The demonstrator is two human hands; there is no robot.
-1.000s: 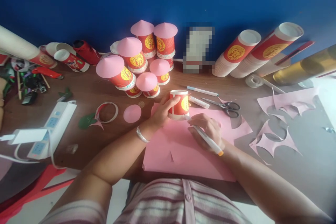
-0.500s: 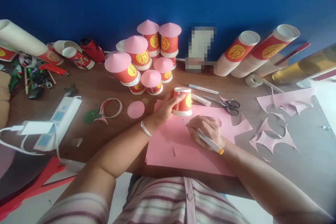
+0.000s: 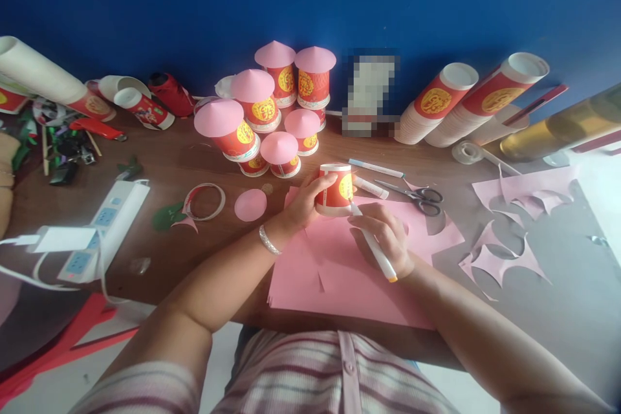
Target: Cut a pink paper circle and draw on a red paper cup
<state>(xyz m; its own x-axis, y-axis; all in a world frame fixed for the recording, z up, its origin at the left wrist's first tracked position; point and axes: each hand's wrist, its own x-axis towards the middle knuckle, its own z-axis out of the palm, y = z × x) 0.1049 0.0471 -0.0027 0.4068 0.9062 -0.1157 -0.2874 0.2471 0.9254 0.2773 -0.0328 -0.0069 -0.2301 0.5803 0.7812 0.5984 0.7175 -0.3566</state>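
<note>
My left hand (image 3: 306,200) is closed around the left side of a red paper cup (image 3: 334,197) with a yellow print and white bands at top and bottom. In my right hand (image 3: 385,233) is a white marker (image 3: 374,250) with an orange end, its tip at the lower right of the cup. Whether the tip touches the cup I cannot tell. Beneath both hands lie pink paper sheets (image 3: 310,284). Just beyond the cup are a glue stick (image 3: 371,187), another white marker (image 3: 376,167) and black-handled scissors (image 3: 424,199).
Several red cups with pink paper cones (image 3: 252,86) stand at the back. Two tilted cup stacks (image 3: 439,100) and a tape roll (image 3: 467,152) are at the back right. Pink scraps (image 3: 509,262) lie on the right. A power strip (image 3: 109,226), pink disc (image 3: 251,205) and paper ring (image 3: 205,201) are left.
My right hand has brought the marker up from above the pink paper to the cup's lower right side. The cup has turned slightly in my left hand.
</note>
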